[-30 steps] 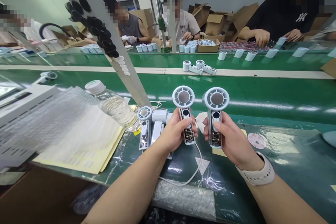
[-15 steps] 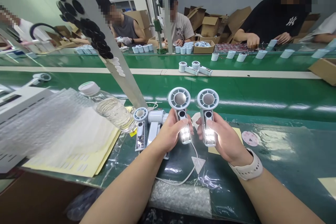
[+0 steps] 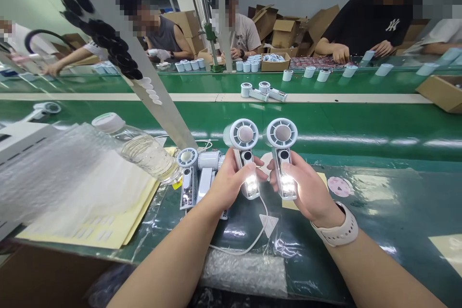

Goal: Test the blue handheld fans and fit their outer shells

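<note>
My left hand point(image 3: 227, 180) grips the handle of a small white handheld fan point(image 3: 244, 142), held upright with its round head on top. My right hand point(image 3: 306, 187) grips a second white fan point(image 3: 282, 140) the same way, side by side with the first. Bright lights glow on both handles under my thumbs. A white cable point(image 3: 252, 240) trails down from the left fan onto the table. More fan bodies point(image 3: 197, 175) lie flat just left of my left hand.
A clear water bottle point(image 3: 139, 147) lies on bubble wrap and yellow sheets point(image 3: 108, 211) at the left. A slanted metal strip with black round pads point(image 3: 119, 53) rises behind it. Two fans point(image 3: 262, 91) lie on the green conveyor point(image 3: 361, 125). Several people work across it among cardboard boxes point(image 3: 438, 91).
The lights on both fan handles came on about half a second ago and still glow. My hands and both fans have shifted slightly left in view.
</note>
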Demonstrator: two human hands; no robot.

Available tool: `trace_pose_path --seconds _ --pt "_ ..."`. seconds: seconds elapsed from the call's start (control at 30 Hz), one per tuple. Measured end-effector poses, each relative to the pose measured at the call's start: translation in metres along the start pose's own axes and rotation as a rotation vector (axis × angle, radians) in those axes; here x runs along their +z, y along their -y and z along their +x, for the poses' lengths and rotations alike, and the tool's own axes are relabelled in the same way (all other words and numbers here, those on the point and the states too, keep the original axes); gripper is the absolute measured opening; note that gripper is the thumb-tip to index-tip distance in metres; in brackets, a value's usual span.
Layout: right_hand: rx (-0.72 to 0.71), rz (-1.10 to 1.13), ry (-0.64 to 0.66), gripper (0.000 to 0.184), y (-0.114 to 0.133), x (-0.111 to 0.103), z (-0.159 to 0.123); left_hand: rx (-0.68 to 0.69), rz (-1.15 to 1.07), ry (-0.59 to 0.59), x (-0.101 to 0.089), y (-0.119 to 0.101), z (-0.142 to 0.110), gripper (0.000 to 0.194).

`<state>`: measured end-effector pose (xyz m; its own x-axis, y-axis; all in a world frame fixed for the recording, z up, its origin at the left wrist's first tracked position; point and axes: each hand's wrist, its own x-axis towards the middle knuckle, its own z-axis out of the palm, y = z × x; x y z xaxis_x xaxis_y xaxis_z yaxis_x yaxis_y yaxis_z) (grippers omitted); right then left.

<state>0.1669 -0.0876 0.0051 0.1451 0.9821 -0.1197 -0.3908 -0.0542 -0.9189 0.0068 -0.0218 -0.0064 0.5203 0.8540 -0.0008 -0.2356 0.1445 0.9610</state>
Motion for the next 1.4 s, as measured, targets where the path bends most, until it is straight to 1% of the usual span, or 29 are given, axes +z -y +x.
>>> trace_pose_path --seconds 0.1,0.17,0.23,0.3,0.37,0.5,0.53,0.63,0.77,0.83,1.0,1.07,1.23,1.3,1.4 --pt "-0.001 0.022 0.001 0.021 -0.001 -0.001 0.002 0.001 -0.055 -0.031 0.004 -0.003 -0.001 0.061" --pt "-0.006 0.038 0.004 0.022 -0.003 -0.001 0.002 0.0 -0.07 -0.046 0.005 -0.005 -0.002 0.065" --pt "-0.01 0.059 0.004 0.024 -0.005 -0.001 0.002 -0.009 -0.072 -0.072 0.006 -0.005 -0.002 0.062" --pt "-0.014 0.084 0.005 0.027 -0.006 -0.001 0.002 -0.017 -0.085 -0.099 0.005 -0.006 -0.001 0.054" --pt "-0.018 0.111 0.023 0.029 -0.007 -0.001 0.002 -0.016 -0.116 -0.102 0.004 -0.007 -0.001 0.046" --pt "0.02 0.203 0.163 0.046 -0.003 -0.002 -0.001 0.003 -0.166 -0.038 0.002 -0.009 -0.003 0.039" --pt "0.034 0.227 0.17 0.046 -0.001 -0.002 -0.002 0.013 -0.165 -0.025 0.002 -0.009 -0.004 0.039" --pt "0.04 0.288 0.113 0.038 0.003 0.0 -0.006 0.064 -0.156 0.023 0.001 -0.01 -0.009 0.039" --pt "0.038 0.339 0.171 0.038 0.004 0.003 -0.008 0.119 -0.165 0.109 0.001 -0.01 -0.014 0.04" --pt "0.023 0.343 0.161 0.036 0.003 0.002 -0.006 0.116 -0.159 0.131 0.001 -0.009 -0.015 0.042" --pt "0.04 0.31 0.028 0.031 0.0 -0.004 0.0 0.073 -0.192 0.103 0.005 -0.01 -0.012 0.048" --pt "0.044 0.318 0.012 0.028 -0.001 -0.004 0.002 0.041 -0.244 0.088 0.008 -0.011 -0.011 0.052" --pt "0.026 0.301 0.107 0.024 0.004 0.001 -0.003 -0.15 -0.353 0.094 0.008 -0.013 -0.012 0.057" --pt "0.03 0.282 0.142 0.021 0.007 0.003 -0.006 -0.179 -0.396 0.075 0.006 -0.015 -0.011 0.055" --pt "0.036 0.243 0.173 0.031 0.009 0.004 -0.009 -0.178 -0.474 0.052 0.004 -0.018 -0.009 0.044"
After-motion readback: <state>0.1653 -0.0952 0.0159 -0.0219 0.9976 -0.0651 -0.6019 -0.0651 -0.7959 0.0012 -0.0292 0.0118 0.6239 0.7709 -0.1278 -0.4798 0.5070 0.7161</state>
